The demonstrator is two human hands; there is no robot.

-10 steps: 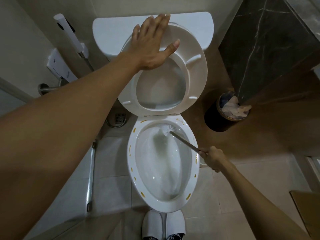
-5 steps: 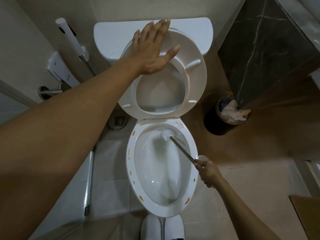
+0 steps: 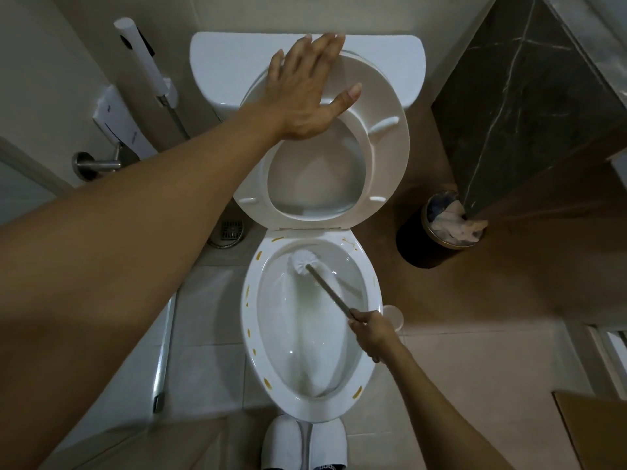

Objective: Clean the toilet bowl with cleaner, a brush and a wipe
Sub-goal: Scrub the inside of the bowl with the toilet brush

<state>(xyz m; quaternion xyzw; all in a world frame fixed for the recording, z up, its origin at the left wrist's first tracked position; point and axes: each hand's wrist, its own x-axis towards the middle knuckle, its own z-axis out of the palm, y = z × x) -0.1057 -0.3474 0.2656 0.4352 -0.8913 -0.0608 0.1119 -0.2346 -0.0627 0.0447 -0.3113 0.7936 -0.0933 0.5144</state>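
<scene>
Right now, seen from the head camera looking down, the left hand is flat with its fingers straight and spread, pressing on the top of the raised toilet seat, which leans back against the white tank. The right hand has a closed grip around the end of the thin handle of the toilet brush. That hand sits just over the right side of the toilet bowl rim. The handle slants up and to the left across the bowl, and the white bristle head touches the inside wall near the back of the bowl. Small yellow marks dot the bowl's rim. A little white cup-shaped holder peeks out on the floor just behind the right hand. A dark round bin with crumpled paper in it stands on the floor to the right of the toilet, beside a dark marble wall. On the left, a white spray wand hangs on the wall, and a floor drain sits near the toilet's base. Two white slippers show at the bottom edge, touching the front of the bowl.
</scene>
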